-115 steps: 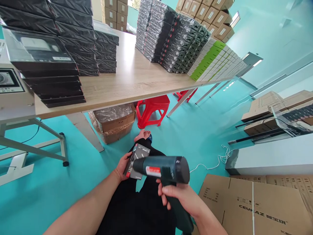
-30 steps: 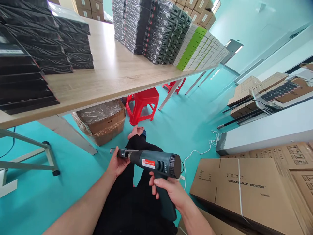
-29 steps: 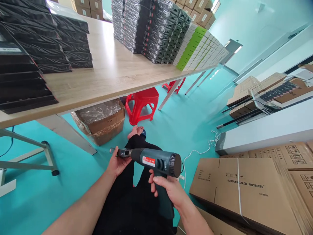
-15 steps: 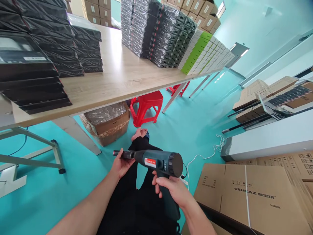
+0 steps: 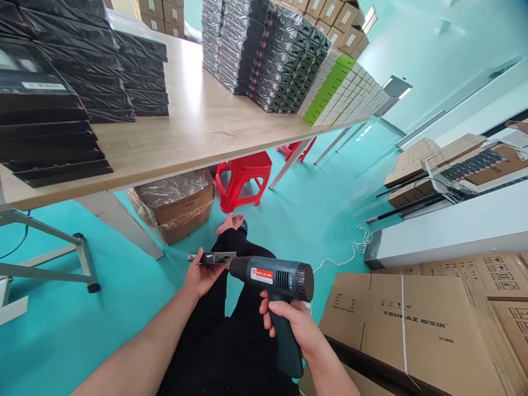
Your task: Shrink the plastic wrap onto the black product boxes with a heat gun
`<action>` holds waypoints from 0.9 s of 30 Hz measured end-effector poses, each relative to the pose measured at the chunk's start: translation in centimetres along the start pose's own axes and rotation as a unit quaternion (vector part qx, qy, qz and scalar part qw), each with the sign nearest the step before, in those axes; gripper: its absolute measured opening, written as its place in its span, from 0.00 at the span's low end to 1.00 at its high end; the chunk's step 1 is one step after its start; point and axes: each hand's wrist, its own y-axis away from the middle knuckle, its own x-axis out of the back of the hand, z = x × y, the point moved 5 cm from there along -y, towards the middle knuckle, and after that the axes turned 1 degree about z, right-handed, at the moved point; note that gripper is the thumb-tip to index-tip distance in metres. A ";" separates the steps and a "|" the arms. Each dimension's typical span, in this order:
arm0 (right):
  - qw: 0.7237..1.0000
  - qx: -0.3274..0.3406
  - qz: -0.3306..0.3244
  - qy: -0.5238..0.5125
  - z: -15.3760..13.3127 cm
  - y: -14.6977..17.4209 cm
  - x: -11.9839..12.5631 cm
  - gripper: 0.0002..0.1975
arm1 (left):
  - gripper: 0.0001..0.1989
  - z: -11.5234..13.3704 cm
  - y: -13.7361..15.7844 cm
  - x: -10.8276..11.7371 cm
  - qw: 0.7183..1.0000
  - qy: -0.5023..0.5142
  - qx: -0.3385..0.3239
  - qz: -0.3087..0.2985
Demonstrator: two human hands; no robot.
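My right hand [image 5: 289,324] is wrapped around the grip of a dark green heat gun [image 5: 270,275] with a red and white label. The gun's nozzle points left, right beside a flat dark box [image 5: 214,257] that looks wrapped in shiny film. Pinched between its thumb and fingers, my left hand [image 5: 202,278] holds that box above my lap. Part of the box is hidden behind the thumb and the nozzle end.
Stacks of film-wrapped black boxes [image 5: 138,71] stand on the wooden table [image 5: 198,132]. Under it are a red stool [image 5: 245,176] and an open carton [image 5: 177,209] holding clear film. Large cartons [image 5: 383,319] lie to my right, near a white cable [image 5: 342,261].
The heat gun has shifted slightly right and down, away from the box, so more of the box's right end shows. My left hand keeps its hold. The view has shifted a little.
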 end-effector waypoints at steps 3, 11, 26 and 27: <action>0.999 0.031 0.040 -0.010 0.1 -0.2 0.2 0.16 | 0.18 -0.1 -0.1 0.0 1.000 -0.002 -0.002 -0.007; 1.000 0.016 -0.004 -0.002 0.0 -0.1 -1.3 0.15 | 0.16 0.2 0.2 -0.2 0.999 -0.023 -0.028 -0.008; 1.000 0.018 -0.015 0.013 -0.8 -0.4 -2.4 0.14 | 0.10 -0.1 0.2 -0.5 0.997 -0.064 -0.039 -0.001; 0.999 0.018 -0.038 0.015 -0.8 -0.3 -2.8 0.14 | 0.10 -0.1 0.2 -0.5 0.998 -0.059 -0.035 0.001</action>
